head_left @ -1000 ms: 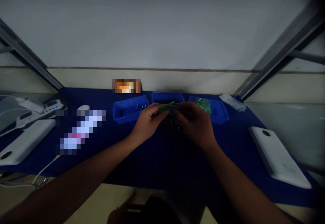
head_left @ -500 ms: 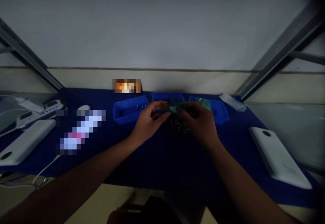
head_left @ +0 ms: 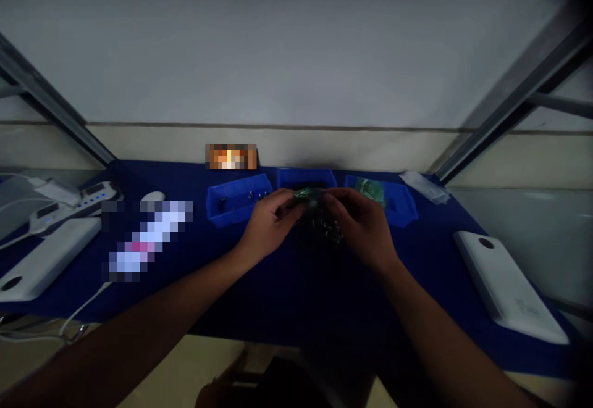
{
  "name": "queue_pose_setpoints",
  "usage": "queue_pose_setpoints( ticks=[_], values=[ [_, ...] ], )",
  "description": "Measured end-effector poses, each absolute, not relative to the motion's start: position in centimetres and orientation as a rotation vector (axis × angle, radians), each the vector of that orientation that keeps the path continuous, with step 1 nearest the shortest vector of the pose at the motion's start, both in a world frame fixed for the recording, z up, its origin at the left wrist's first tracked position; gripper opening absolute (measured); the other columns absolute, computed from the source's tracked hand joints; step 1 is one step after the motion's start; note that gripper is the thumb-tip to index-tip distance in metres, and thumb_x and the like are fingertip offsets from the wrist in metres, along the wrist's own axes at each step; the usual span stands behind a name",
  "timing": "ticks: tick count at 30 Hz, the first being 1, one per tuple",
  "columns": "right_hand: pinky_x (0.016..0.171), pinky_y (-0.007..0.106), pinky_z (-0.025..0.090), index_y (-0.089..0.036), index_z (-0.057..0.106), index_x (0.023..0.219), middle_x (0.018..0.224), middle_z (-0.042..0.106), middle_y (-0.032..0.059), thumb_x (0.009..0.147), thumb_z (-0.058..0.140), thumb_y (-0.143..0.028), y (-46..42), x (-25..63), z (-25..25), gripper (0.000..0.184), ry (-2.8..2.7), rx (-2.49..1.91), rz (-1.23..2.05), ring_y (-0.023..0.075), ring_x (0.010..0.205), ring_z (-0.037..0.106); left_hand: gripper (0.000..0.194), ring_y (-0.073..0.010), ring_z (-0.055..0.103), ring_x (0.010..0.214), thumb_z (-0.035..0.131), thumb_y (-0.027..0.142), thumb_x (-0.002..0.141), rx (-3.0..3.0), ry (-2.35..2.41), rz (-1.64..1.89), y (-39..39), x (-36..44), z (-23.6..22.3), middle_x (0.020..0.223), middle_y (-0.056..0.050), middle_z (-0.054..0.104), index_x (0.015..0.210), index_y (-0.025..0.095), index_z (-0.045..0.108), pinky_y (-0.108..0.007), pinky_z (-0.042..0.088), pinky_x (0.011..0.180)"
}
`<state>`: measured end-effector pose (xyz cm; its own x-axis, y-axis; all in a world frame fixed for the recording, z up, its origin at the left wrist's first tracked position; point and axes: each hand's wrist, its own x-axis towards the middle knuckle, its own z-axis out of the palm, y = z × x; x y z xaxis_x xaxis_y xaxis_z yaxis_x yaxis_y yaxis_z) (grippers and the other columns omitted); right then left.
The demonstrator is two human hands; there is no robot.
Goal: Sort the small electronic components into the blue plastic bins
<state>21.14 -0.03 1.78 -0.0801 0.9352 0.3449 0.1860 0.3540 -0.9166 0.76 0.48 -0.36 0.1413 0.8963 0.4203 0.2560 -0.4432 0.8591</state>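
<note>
Between my two hands is a small green plastic bag (head_left: 309, 195), crumpled and partly hidden by my fingers. My left hand (head_left: 271, 220) pinches its left side, thumb against fingers. On the other side my right hand (head_left: 359, 220) grips it, also closed. Just below the fingertips lies a dark heap of small shiny metal parts (head_left: 327, 229), too dim to name exactly. A blue bin (head_left: 231, 201) with a few small metal pieces stands left of my left hand. Behind the hands is a second blue bin (head_left: 306, 176). Another green bag (head_left: 370, 191) rests in the right-hand blue bin (head_left: 402, 207).
A white power bank (head_left: 509, 287) lies on the right of the blue table (head_left: 259, 309). At the left are another white power bank (head_left: 50, 260), a power strip (head_left: 76, 204), cables and a blurred-out phone (head_left: 151, 238). A clear plastic packet (head_left: 425, 187) sits at the back right.
My left hand has closed on the green bag, which was held in my right hand. The bag has shifted slightly left, and my right hand has moved a little left with it.
</note>
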Motion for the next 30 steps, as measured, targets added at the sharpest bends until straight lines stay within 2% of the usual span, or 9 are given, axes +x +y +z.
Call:
queue_pose_setpoints(
  ticks=[4,8,12,15,18,24,27,30],
  values=[
    [0.084,0.036,0.060,-0.023,0.072,0.119,0.106,0.077,0.0068,0.096,0.072,-0.041,0.3,21.3,1.7,0.029,-1.536,-1.099,0.713,0.0228,0.096,0.074,0.027,-0.0219,0.074,0.102,0.074,0.036,0.096,1.618,1.005,1.335,0.6,1.0,-0.8,0.112,-0.007,0.078,0.118,0.020,0.072,-0.035,0.058,0.092],
    [0.085,0.038,0.061,-0.025,0.068,0.127,0.107,0.076,0.0067,0.091,0.076,-0.041,0.4,21.2,1.2,0.040,-1.586,-1.053,0.823,0.0234,0.096,0.074,0.032,-0.0219,0.075,0.106,0.078,0.034,0.093,1.523,0.917,1.376,0.7,1.3,-0.8,0.114,-0.009,0.078,0.119,0.020,0.067,-0.036,0.058,0.096],
    [0.080,0.037,0.061,-0.027,0.070,0.128,0.100,0.077,0.0049,0.091,0.075,-0.040,0.3,21.1,1.0,0.039,-1.640,-1.070,0.870,0.0223,0.088,0.074,0.038,-0.0225,0.075,0.108,0.081,0.035,0.090,1.497,0.907,1.354,0.6,1.4,-0.6,0.116,-0.009,0.078,0.121,0.020,0.066,-0.038,0.059,0.098],
    [0.077,0.037,0.059,-0.027,0.067,0.134,0.102,0.076,0.0056,0.095,0.069,-0.037,0.7,21.9,1.2,0.041,-1.603,-1.120,0.672,0.0221,0.086,0.073,0.039,-0.0217,0.075,0.108,0.082,0.035,0.089,1.479,0.943,1.397,0.6,1.3,-0.5,0.123,-0.009,0.075,0.121,0.020,0.066,-0.036,0.061,0.096],
    [0.078,0.040,0.057,-0.026,0.066,0.138,0.106,0.075,0.0080,0.099,0.062,-0.034,1.9,23.9,1.3,0.040,-1.598,-1.241,0.335,0.0237,0.088,0.071,0.034,-0.0206,0.075,0.107,0.075,0.035,0.095,1.487,0.945,1.443,0.6,1.1,-0.5,0.127,-0.010,0.072,0.124,0.020,0.065,-0.036,0.062,0.096],
    [0.099,0.058,0.048,-0.017,0.075,0.121,0.103,0.072,0.0141,0.096,0.060,-0.030,4.5,28.3,0.1,0.032,-1.837,-1.451,-0.201,0.0337,0.100,0.064,0.028,-0.0194,0.073,0.102,0.066,0.032,0.102,1.771,1.079,1.434,0.0,0.8,0.0,0.120,-0.009,0.074,0.127,0.023,0.066,-0.032,0.060,0.086],
    [0.099,0.056,0.047,-0.017,0.078,0.120,0.105,0.069,0.0166,0.097,0.061,-0.032,4.5,28.6,0.6,0.032,-1.820,-1.469,-0.301,0.0356,0.104,0.061,0.021,-0.0176,0.072,0.099,0.065,0.027,0.102,1.985,1.123,1.430,-0.4,0.9,0.4,0.116,-0.006,0.075,0.122,0.024,0.070,-0.031,0.058,0.085],
    [0.094,0.050,0.050,-0.018,0.078,0.115,0.106,0.070,0.0156,0.096,0.063,-0.028,3.4,28.3,2.5,0.026,-1.847,-1.433,-0.269,0.0338,0.102,0.063,0.017,-0.0157,0.071,0.092,0.064,0.023,0.102,2.105,1.118,1.420,-0.5,1.0,0.6,0.111,-0.005,0.075,0.118,0.023,0.071,-0.030,0.056,0.081]
  ],
)
